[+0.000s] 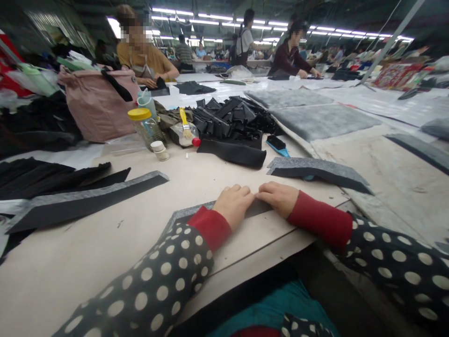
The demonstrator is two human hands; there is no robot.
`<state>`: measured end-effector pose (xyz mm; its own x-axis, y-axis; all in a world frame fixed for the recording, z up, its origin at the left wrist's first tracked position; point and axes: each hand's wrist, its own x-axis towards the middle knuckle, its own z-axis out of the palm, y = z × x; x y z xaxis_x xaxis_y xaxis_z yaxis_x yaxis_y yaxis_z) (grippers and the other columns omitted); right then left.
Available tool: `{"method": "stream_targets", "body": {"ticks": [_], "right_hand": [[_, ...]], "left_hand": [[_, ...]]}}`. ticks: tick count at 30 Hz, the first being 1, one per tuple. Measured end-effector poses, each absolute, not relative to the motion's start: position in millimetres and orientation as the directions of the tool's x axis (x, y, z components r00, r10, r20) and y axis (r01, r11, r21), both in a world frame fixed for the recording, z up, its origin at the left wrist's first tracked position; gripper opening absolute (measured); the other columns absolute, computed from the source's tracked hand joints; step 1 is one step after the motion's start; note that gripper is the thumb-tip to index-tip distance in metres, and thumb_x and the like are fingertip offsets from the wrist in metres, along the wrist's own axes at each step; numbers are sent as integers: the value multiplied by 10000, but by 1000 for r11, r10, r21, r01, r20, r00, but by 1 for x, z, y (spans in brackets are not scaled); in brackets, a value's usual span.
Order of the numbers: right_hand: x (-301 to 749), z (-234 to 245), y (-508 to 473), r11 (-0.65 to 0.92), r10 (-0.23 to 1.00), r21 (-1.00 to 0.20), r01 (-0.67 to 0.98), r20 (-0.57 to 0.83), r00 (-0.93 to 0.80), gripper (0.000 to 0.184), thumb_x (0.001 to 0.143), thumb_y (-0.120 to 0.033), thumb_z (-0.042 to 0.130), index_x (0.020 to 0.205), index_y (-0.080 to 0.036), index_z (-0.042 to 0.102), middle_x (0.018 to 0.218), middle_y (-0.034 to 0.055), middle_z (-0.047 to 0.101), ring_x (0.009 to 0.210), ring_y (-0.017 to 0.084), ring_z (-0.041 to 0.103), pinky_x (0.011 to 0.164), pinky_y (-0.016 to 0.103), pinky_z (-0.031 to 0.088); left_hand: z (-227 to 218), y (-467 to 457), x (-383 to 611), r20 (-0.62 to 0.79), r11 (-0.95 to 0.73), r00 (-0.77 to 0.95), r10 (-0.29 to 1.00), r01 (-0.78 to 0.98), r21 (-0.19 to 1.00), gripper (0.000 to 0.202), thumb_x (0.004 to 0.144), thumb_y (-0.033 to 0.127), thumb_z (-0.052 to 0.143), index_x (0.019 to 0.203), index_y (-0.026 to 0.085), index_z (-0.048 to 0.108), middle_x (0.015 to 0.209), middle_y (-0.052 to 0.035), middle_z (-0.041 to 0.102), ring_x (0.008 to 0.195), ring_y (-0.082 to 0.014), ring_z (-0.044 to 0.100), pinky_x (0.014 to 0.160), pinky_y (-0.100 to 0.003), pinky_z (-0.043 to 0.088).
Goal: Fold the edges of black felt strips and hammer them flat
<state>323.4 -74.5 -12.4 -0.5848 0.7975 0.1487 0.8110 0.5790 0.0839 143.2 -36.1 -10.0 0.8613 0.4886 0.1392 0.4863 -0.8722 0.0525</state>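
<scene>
Head view: a left hand point(233, 205) lies on a grey-edged black felt strip point(184, 215), a right hand point(278, 199) just beside it, both slack, fingers gently curled, gripping nothing. Past them on the pale worktable point(105, 262) lie heaped black felt pieces point(228, 117), a yellow-lidded glass jar point(145, 126) and a yellow-handled brush point(184, 122).

On the table point(87, 262), the left hand point(233, 205) and right hand point(278, 198) lie side by side near its edge, fingertips almost touching, the left one on a felt panel point(185, 214). One felt strip point(84, 202) lies well left of them, another point(315, 173) to the right. Beyond the hands sits a heap of cut pieces point(228, 119), with a lidded jar point(146, 127) and a brush point(184, 122) at its left, and a tote bag point(96, 103) farther left.
</scene>
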Motion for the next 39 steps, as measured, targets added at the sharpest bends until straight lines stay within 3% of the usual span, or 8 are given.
{"method": "stream_targets", "body": {"ticks": [5, 12, 16, 20, 23, 25, 31, 39], "right_hand": [[301, -11, -83, 437, 875, 183, 881, 139, -463, 198, 801, -125, 416, 822, -115, 613, 855, 85, 577, 816, 193, 475, 704, 302, 392], [291, -19, -90, 321, 899, 165, 933, 258, -355, 212, 819, -230, 454, 757, -114, 619, 850, 99, 584, 835, 203, 468, 766, 314, 356], [289, -19, -88, 293, 912, 69, 954, 280, -300, 155, 784, -204, 495, 843, -149, 628, 861, 77, 593, 875, 207, 468, 827, 342, 316], [282, -20, -80, 334, 929, -80, 939, 197, -314, 303, 739, -57, 444, 982, -156, 594, 893, 66, 583, 831, 170, 483, 784, 300, 352], [272, -21, -81, 371, 918, -147, 917, 206, -338, 329, 718, -2, 410, 944, -150, 598, 878, 63, 573, 836, 153, 484, 775, 265, 379], [265, -26, -83, 385, 904, -114, 916, 245, -350, 262, 746, -33, 421, 875, -162, 608, 837, 58, 572, 811, 158, 494, 731, 267, 403], [247, -52, -72, 256, 883, 235, 938, 338, -326, 136, 679, -64, 520, 680, -177, 596, 695, 54, 583, 678, 211, 534, 568, 330, 421], [246, -55, -73, 169, 878, 115, 979, 433, -203, 43, 652, -168, 612, 652, -192, 577, 717, 36, 578, 705, 204, 537, 614, 325, 436]], "left_hand": [[-14, -30, 139, 143, -855, 846, 513, 490, 169, 248, 831, 123, 367, 969, 190, 562, 948, -46, 536, 868, -174, 468, 769, -316, 415], [-24, -20, 106, 271, -788, 766, 584, 453, 416, 231, 801, 119, 421, 938, 174, 597, 913, -35, 574, 876, -141, 502, 830, -274, 408], [-24, -23, 100, 247, -776, 761, 600, 480, 409, 266, 752, 76, 425, 906, 187, 612, 893, -28, 577, 868, -146, 502, 823, -283, 410], [-23, -24, 103, 224, -780, 767, 601, 503, 372, 262, 744, 85, 415, 882, 187, 613, 892, -32, 562, 873, -154, 489, 824, -292, 404], [-17, -28, 102, 216, -780, 764, 608, 524, 342, 245, 757, 90, 407, 860, 194, 603, 882, -28, 552, 863, -155, 481, 805, -288, 404], [-14, -31, 102, 173, -775, 769, 615, 551, 310, 224, 760, 82, 402, 804, 190, 592, 859, -30, 549, 828, -154, 482, 759, -280, 413], [-12, -27, 105, 106, -806, 810, 577, 543, 235, 195, 787, 110, 403, 827, 195, 574, 919, -39, 558, 851, -180, 483, 749, -309, 419], [-18, -19, 77, 205, -731, 753, 625, 472, 493, 247, 784, 99, 409, 873, 212, 609, 890, -19, 577, 863, -140, 502, 792, -261, 408]]}}
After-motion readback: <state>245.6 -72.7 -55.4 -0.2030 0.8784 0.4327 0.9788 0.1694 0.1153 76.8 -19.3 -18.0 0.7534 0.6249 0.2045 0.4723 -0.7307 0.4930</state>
